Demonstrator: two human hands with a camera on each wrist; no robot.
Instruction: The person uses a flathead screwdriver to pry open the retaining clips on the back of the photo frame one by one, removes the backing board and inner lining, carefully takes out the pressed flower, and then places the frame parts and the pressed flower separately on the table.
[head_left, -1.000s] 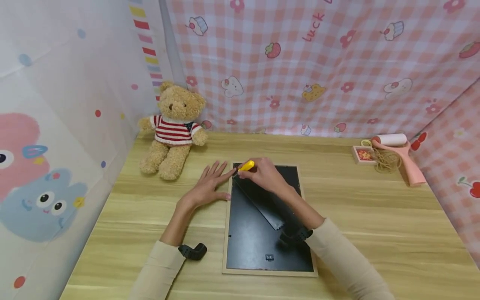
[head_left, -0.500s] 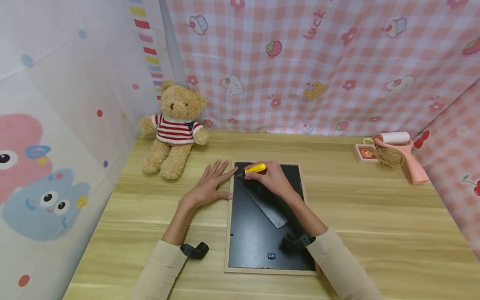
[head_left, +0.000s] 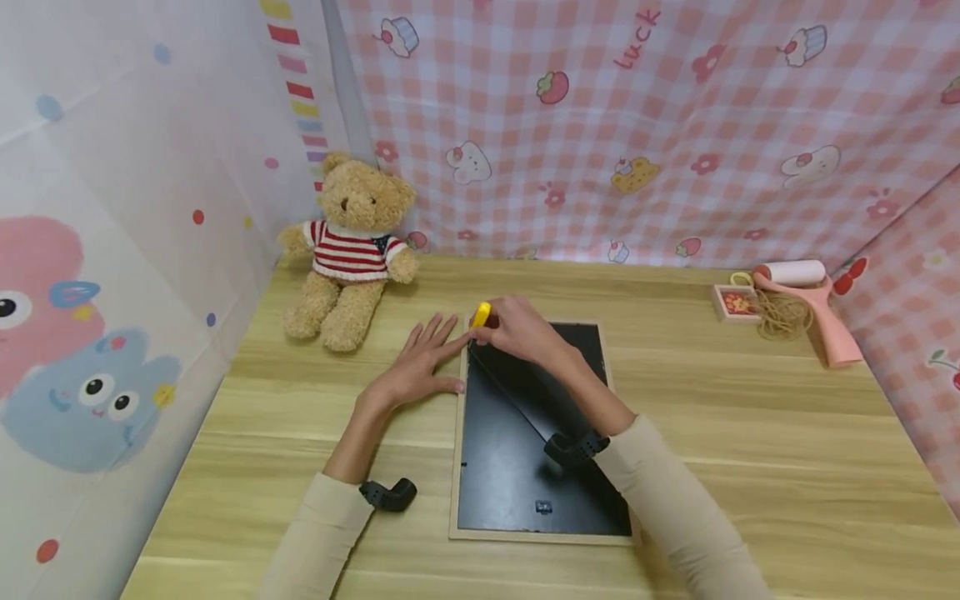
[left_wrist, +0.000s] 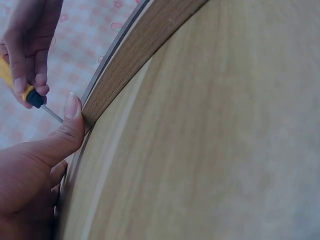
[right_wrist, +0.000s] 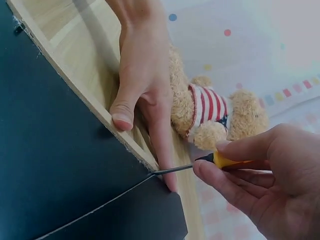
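Observation:
A picture frame (head_left: 455, 467) with a thin wooden rim lies back up on the table, its black backing board (head_left: 501, 475) showing. My right hand (head_left: 525, 332) pinches a screwdriver (head_left: 481, 315) with a yellow handle and black collar. In the right wrist view the screwdriver's metal shaft (right_wrist: 175, 170) reaches the frame's edge near its upper left corner, where the stand flap's edge (right_wrist: 95, 210) begins. Spread on the table, my left hand (head_left: 412, 373) holds its thumb (right_wrist: 122, 120) against the frame's left side. Its index finger (right_wrist: 162, 145) lies beside the screwdriver tip.
A teddy bear (head_left: 352, 250) in a striped top sits at the back left. At the back right lie a small box (head_left: 737, 303), a twine bundle (head_left: 783, 315) and a pink-handled lint roller (head_left: 825, 325). Patterned cloths (head_left: 540, 133) hang behind the table.
The right hand first drew the screwdriver to the right, then brought it back left to the frame's corner with the handle more upright. The left hand has stayed in place.

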